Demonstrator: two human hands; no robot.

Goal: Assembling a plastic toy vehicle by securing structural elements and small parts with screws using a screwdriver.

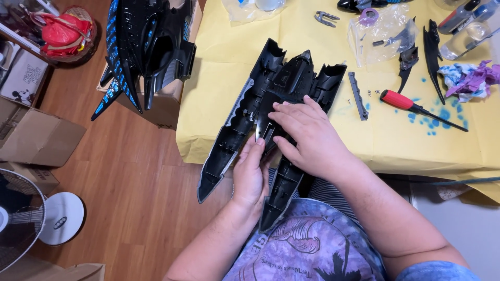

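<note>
Two bare hands at work on a long black plastic model aircraft hull (276, 99), lying inner side up, nose end on the edge of a table under yellow paper covering (219, 62), pointed tail ends hanging off it over a lap in a purple printed shirt (312, 244). Left hand (249, 174) gripping the hull's middle from below, thumb pressed on the inner rib, other fingers curled beneath and out of sight. Right hand (304, 138) laid flat on top, fingers spread slightly and pressing down on the central section, just beside the left thumb.

Further right on the paper: a grey plastic strip (358, 96), a few tiny screws (373, 92), a red-handled screwdriver (411, 106) over blue paint spots (432, 117). Clear plastic bag (377, 34) with dark parts near the far edge, crumpled purple and blue cloth (471, 78) at right. Second, larger black model with blue markings (140, 49) on a cardboard box to the left, above wooden floor (130, 177); white fan base (62, 218) lower left.
</note>
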